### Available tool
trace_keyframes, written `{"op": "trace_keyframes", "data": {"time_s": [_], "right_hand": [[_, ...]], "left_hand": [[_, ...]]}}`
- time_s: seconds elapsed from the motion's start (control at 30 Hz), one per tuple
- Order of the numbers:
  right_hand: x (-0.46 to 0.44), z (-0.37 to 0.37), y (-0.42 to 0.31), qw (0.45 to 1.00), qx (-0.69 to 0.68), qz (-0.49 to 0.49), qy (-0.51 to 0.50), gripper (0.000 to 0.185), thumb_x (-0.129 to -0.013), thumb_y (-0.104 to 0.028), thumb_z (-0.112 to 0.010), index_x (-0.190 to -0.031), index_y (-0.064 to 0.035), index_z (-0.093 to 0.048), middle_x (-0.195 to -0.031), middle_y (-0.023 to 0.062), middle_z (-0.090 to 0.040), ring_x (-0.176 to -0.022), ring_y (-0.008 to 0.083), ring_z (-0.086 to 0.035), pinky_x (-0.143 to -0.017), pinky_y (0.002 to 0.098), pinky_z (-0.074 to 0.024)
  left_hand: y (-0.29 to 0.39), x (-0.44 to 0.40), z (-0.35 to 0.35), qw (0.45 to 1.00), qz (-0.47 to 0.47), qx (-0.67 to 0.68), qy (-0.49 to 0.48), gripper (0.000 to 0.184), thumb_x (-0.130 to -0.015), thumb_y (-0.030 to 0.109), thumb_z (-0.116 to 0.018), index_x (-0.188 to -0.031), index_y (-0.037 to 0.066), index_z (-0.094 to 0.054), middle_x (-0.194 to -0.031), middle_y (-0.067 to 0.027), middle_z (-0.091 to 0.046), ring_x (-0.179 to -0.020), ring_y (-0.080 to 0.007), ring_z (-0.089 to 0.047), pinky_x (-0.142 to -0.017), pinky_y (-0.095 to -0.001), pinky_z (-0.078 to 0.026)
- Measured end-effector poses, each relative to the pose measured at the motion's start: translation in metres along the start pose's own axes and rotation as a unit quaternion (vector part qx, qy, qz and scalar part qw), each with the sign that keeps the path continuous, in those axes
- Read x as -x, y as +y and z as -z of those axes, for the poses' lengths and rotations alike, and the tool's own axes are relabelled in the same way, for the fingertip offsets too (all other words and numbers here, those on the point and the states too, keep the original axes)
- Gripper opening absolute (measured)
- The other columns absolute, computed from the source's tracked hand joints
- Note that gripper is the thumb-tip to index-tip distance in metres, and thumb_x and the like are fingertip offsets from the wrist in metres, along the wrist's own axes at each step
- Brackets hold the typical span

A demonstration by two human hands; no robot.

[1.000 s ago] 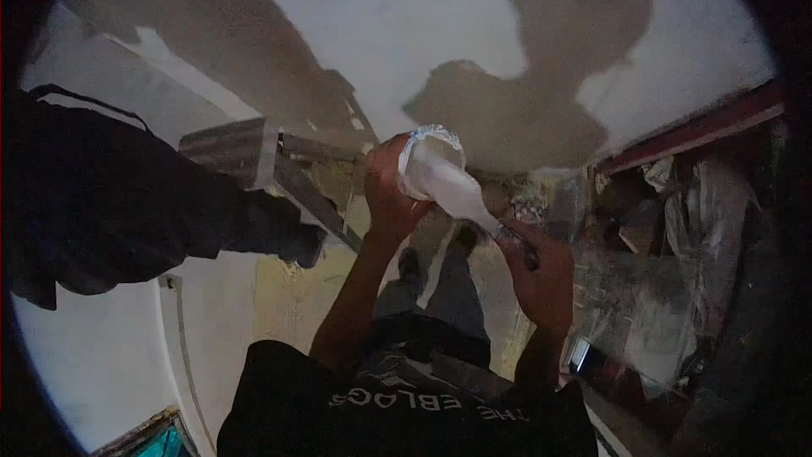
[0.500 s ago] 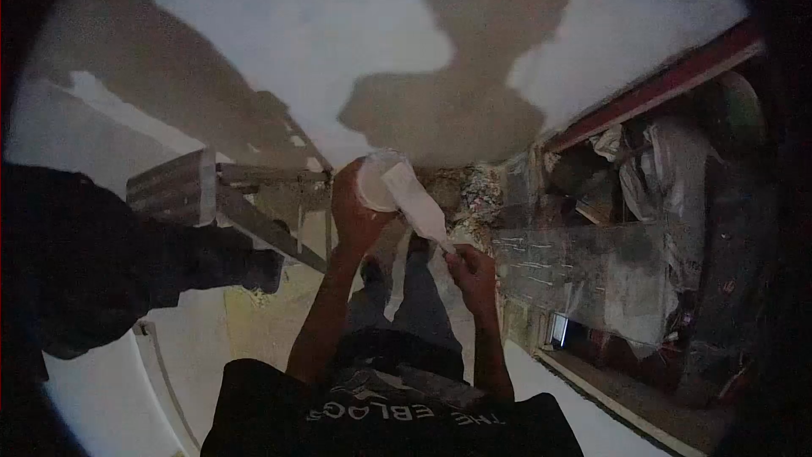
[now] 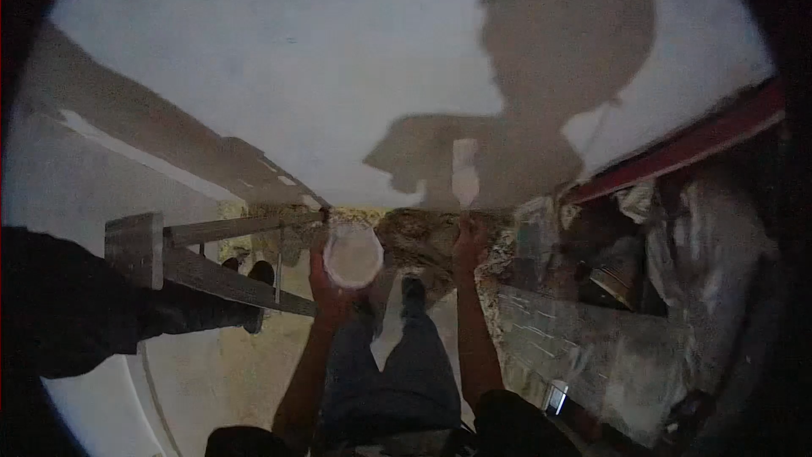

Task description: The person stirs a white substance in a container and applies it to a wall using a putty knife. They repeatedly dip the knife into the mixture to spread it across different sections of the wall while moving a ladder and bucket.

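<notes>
At the centre, my left hand (image 3: 331, 298) is wrapped round a round, pale-rimmed container (image 3: 353, 256) with light material inside. To its right my right hand (image 3: 469, 247) grips the lower end of a brush-like tool (image 3: 464, 173), whose wide pale head points up in front of the wall. The tool and container are apart. Whether the tool's head touches the white wall (image 3: 321, 59) cannot be made out. A dark shadow of a head and shoulders falls on the wall behind the tool.
A wooden bench or ladder-like frame (image 3: 134, 250) stands at the left, beside a person in dark clothes (image 3: 59, 305). A red beam (image 3: 685, 148) crosses the upper right. Sheeting (image 3: 719, 237) hangs at the right. Rubble (image 3: 431, 241) lies along the wall's foot.
The tool has moved from over the container to the right and up, towards the wall. My hands are farther apart. The view has tilted up, showing more wall.
</notes>
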State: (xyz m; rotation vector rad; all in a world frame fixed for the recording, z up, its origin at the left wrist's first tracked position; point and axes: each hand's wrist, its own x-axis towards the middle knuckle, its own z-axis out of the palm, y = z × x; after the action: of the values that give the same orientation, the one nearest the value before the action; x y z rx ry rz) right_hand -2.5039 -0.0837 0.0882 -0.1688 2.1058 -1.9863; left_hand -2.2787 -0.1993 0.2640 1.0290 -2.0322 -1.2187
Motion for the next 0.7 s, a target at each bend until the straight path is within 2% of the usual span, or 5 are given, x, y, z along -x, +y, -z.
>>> {"op": "trace_keyframes", "data": {"time_s": [0.27,0.37,0.47,0.57,0.7], "right_hand": [[-0.054,-0.057,0.198,0.955,0.230,0.180,0.048,0.042,-0.094,-0.039,-0.059,-0.114,-0.0021,-0.057,-0.093,0.0097,-0.059,-0.076,0.0178,-0.056,-0.069,0.0321,-0.0484],[-0.053,-0.051,0.222,0.974,0.111,-0.197,-0.009,0.045,-0.095,-0.040,-0.057,-0.123,-0.0042,-0.052,-0.110,0.0105,-0.059,-0.096,0.0229,-0.058,-0.081,0.0356,-0.0491],[-0.043,-0.024,0.308,0.933,0.147,-0.261,-0.199,0.058,-0.095,-0.039,-0.057,-0.139,-0.0073,-0.036,-0.125,0.0119,-0.052,-0.108,0.0254,-0.054,-0.087,0.0366,-0.0478],[-0.029,-0.032,0.233,0.948,0.281,-0.140,-0.057,0.031,-0.093,-0.031,-0.059,-0.103,-0.0018,-0.064,-0.078,0.0099,-0.061,-0.065,0.0198,-0.058,-0.060,0.0382,-0.0464],[-0.039,-0.019,0.104,0.978,0.028,-0.198,-0.050,0.027,-0.092,-0.027,-0.063,-0.103,-0.0022,-0.064,-0.084,0.0056,-0.062,-0.069,0.0139,-0.058,-0.062,0.0336,-0.0498]], "left_hand": [[-0.085,0.034,-0.039,0.994,0.083,-0.044,-0.063,0.086,-0.063,0.029,-0.089,-0.130,0.005,-0.040,-0.119,-0.0153,-0.052,-0.112,-0.0311,-0.055,-0.093,-0.0435,-0.048],[-0.107,0.032,-0.057,0.987,0.120,-0.054,-0.089,0.085,-0.063,0.027,-0.088,-0.130,0.005,-0.040,-0.119,-0.0156,-0.052,-0.112,-0.0308,-0.055,-0.093,-0.0439,-0.048],[-0.130,0.043,-0.068,0.993,0.108,-0.027,-0.047,0.087,-0.062,0.027,-0.089,-0.130,0.006,-0.040,-0.120,-0.0152,-0.052,-0.113,-0.0303,-0.054,-0.093,-0.0451,-0.048],[-0.158,0.059,-0.080,0.984,0.158,0.078,-0.018,0.089,-0.060,0.028,-0.090,-0.130,0.006,-0.040,-0.123,-0.0148,-0.051,-0.115,-0.0300,-0.053,-0.094,-0.0461,-0.048],[-0.154,0.063,-0.091,0.986,0.157,-0.029,-0.043,0.093,-0.059,0.026,-0.090,-0.133,0.005,-0.038,-0.124,-0.0168,-0.049,-0.116,-0.0322,-0.052,-0.095,-0.0470,-0.047]]}}
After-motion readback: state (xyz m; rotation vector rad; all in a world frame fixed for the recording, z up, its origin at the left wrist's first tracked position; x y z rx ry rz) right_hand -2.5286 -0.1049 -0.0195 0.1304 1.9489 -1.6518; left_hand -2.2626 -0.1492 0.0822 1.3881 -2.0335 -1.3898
